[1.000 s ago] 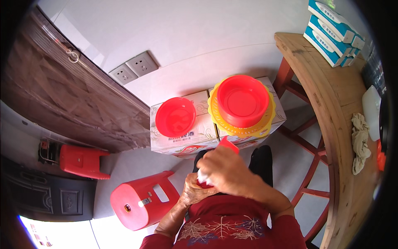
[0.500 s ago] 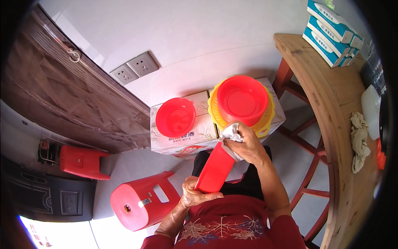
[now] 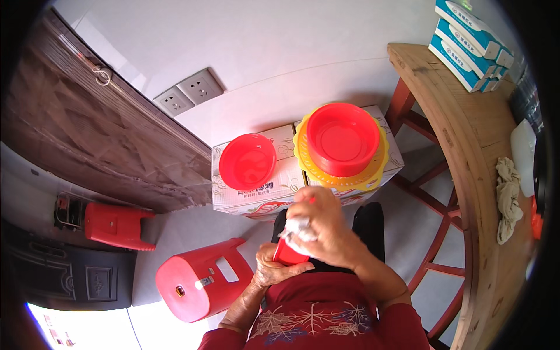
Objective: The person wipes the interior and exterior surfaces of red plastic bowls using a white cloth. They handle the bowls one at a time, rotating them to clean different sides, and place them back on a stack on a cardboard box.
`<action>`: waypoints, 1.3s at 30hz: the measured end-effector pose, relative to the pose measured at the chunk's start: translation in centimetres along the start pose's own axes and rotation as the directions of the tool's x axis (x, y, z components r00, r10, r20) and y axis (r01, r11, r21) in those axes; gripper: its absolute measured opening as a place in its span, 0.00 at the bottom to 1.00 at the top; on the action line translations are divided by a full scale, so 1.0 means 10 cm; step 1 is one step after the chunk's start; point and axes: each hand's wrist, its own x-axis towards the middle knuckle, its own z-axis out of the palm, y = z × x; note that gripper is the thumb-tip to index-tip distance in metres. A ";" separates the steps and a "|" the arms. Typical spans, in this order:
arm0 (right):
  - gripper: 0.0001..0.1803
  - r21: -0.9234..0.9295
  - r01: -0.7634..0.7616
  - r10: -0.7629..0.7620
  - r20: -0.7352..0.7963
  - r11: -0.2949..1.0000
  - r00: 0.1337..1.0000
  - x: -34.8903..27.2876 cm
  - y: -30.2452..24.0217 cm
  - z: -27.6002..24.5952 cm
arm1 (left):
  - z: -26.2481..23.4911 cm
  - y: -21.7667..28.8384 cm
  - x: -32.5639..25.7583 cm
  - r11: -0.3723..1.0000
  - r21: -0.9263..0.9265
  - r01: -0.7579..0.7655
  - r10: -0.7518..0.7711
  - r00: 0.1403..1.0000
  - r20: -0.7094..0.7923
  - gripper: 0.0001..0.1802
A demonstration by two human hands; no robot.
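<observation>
My left hand (image 3: 277, 269) grips the lower end of a long red plastic piece (image 3: 289, 254), held in front of my body. My right hand (image 3: 329, 236), slightly blurred, is closed on a white cloth (image 3: 300, 230) pressed over the piece. That hand and the cloth hide most of the red piece. Beyond my hands, a round red basin (image 3: 343, 143) sits on a yellow basket with a scalloped rim (image 3: 373, 176). Left of it, a smaller red basin (image 3: 248, 162) lies on a cardboard box (image 3: 284, 175).
A red plastic stool (image 3: 185, 287) lies on its side at the lower left, with another red stool (image 3: 114, 224) farther left. Along the right runs a wooden table (image 3: 466, 134) bearing stacked tissue boxes (image 3: 466, 46) and a crumpled cloth (image 3: 508, 201). Red wooden legs (image 3: 431, 248) stand beneath.
My right hand, with the cloth, has moved down and left along the red piece toward my left hand. The red piece now shows less. My left hand keeps its grip.
</observation>
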 end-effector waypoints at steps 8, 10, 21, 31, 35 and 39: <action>0.10 0.563 -0.550 0.412 0.364 0.617 0.835 0.10 0.63 -0.27 | 0.00 0.07 0.04 0.977 -0.024 -0.210 0.211 0.973 0.092 0.18; 0.09 0.539 -0.544 0.418 0.348 0.643 0.839 0.09 0.66 -0.31 | -0.03 0.02 -0.03 0.994 -0.045 -0.095 0.099 0.990 0.105 0.20; 0.12 -0.212 0.256 -0.209 0.223 0.943 0.952 0.04 -0.16 0.03 | 0.01 0.16 0.06 0.957 -0.233 0.172 -0.181 0.983 -0.014 0.24; 0.15 0.468 -0.303 0.259 0.159 0.830 0.953 0.10 0.42 -0.24 | -0.06 0.12 0.06 0.990 -0.048 -0.134 0.138 0.986 0.098 0.20; 0.08 0.619 -0.591 0.535 0.305 0.517 0.788 0.13 0.47 -0.32 | -0.07 0.11 0.04 0.987 -0.119 -0.105 0.114 0.991 0.072 0.19; 0.09 0.586 -0.477 0.493 0.148 0.655 0.858 0.08 0.50 -0.18 | -0.04 0.01 -0.01 0.981 -0.194 0.006 -0.003 1.000 0.014 0.19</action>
